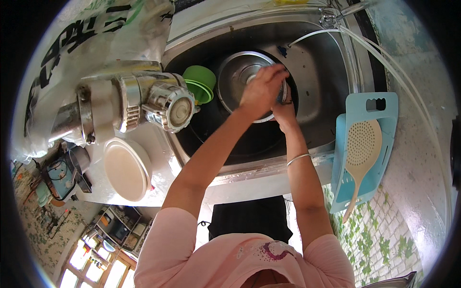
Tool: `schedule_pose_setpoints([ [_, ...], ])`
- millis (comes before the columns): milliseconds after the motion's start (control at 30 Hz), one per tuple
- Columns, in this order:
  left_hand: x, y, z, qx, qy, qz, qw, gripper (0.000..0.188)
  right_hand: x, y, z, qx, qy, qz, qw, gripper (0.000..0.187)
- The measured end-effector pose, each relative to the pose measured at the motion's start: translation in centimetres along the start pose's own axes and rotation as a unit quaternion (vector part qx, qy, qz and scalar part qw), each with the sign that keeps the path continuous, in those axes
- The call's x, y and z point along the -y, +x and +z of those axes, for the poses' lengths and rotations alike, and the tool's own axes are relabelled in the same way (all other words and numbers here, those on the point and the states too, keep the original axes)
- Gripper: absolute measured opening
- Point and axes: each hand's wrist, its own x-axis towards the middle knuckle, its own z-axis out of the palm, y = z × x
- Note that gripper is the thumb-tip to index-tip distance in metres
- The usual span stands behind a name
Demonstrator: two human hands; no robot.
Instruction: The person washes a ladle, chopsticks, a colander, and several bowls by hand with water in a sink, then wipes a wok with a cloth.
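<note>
A round, shiny metal bowl (pixel 230 86) is tilted inside a large dark pan (pixel 201 126) in the sink. At the bowl's right side, my right hand (pixel 284 114) grips its rim, with part of the fingers hidden. My left hand (pixel 263 91) reaches across the bowl to the same rim, and its fingertips are blurred by motion. Something small and dark shows between the two hands, too unclear to name. Left of the bowl, a green cup-like container (pixel 200 77) rests near the sink wall.
A metal faucet-like fitting (pixel 168 103) juts in from the left. Below it lies a stack of cream plates or lids (pixel 126 168). To the right, a perforated cream skimmer (pixel 363 144) rests on a light blue board and basket (pixel 353 102). A thin white hose (pixel 314 32) hangs into the sink.
</note>
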Motion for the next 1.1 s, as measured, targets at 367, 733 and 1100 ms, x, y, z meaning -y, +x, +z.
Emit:
schedule_pose_setpoints([
  [367,3.3,-5.8,3.0,-0.043,0.170,-0.293,0.940,0.066,5.3,-1.4,-1.1,0.052,0.143,0.161,0.975,0.074],
  [733,2.4,-2.1,2.2,-0.011,-0.355,-0.254,0.900,0.027,5.7,-0.5,-1.5,0.165,0.353,0.243,0.888,0.086],
  [1100,6.3,-7.3,-3.0,0.294,0.007,-0.156,0.943,0.018,4.8,-0.4,-0.8,-0.006,0.100,0.122,0.988,0.063],
])
